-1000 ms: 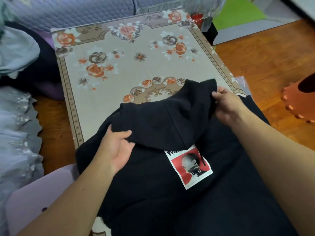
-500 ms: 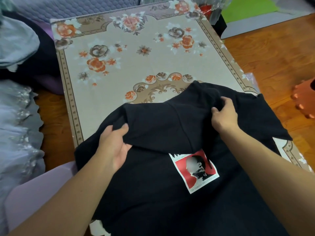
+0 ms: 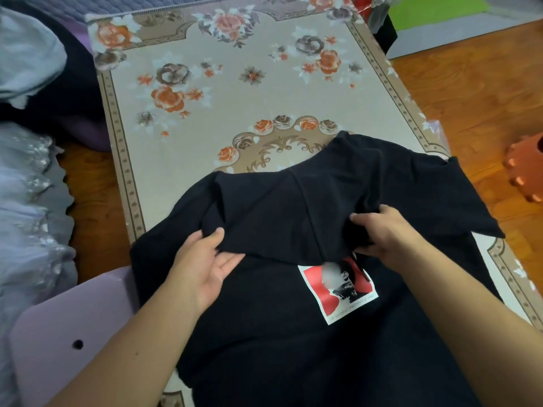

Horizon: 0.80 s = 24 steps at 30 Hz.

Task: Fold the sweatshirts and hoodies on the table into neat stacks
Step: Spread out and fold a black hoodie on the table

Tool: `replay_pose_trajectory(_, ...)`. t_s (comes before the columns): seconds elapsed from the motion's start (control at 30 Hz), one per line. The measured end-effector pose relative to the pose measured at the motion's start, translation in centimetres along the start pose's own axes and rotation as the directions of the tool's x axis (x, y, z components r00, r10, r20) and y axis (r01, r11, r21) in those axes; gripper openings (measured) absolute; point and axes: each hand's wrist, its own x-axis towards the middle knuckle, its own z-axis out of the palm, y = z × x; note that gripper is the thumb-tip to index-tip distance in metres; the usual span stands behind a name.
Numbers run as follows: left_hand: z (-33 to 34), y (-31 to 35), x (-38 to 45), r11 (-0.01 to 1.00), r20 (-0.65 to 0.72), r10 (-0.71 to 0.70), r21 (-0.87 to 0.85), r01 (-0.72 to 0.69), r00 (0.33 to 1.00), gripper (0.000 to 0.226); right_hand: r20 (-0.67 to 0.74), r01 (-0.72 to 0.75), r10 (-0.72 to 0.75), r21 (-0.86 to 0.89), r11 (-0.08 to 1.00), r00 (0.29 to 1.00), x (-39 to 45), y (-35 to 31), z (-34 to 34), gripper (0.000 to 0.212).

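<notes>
I pinch the black hoodie (image 3: 264, 333)'s hood with left hand (image 3: 202, 259) and right hand (image 3: 385, 233) fingers, flattening it onto the chest for folding.

Black sweatshirt (image 3: 264, 333) on floral table (image 3: 235, 113), left hand (image 3: 202, 262) and right hand (image 3: 385, 233) pinching its folded flap

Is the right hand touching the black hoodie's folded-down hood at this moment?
Touching. The head view shows the right hand with its fingers curled into the lower edge of the hood of the black hoodie, pinching the fabric.
</notes>
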Motion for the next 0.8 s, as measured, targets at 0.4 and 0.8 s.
replay_pose_trajectory(0.4, 0.7, 0.3, 0.1, 0.664, -0.131, 0.416, 0.719, -0.203, 0.900, 0.046, -0.102, 0.520, -0.788, -0.699, 0.491, 0.607, -3.3, -0.1, 0.5, 0.062)
replay_pose_trajectory(0.8, -0.2, 7.2, 1.8, 0.433, 0.386, 0.102, 0.812, -0.391, 0.917, 0.041, 0.236, 0.472, -0.647, -0.854, 0.218, 0.725, 4.8, 1.5, 1.5, 0.067)
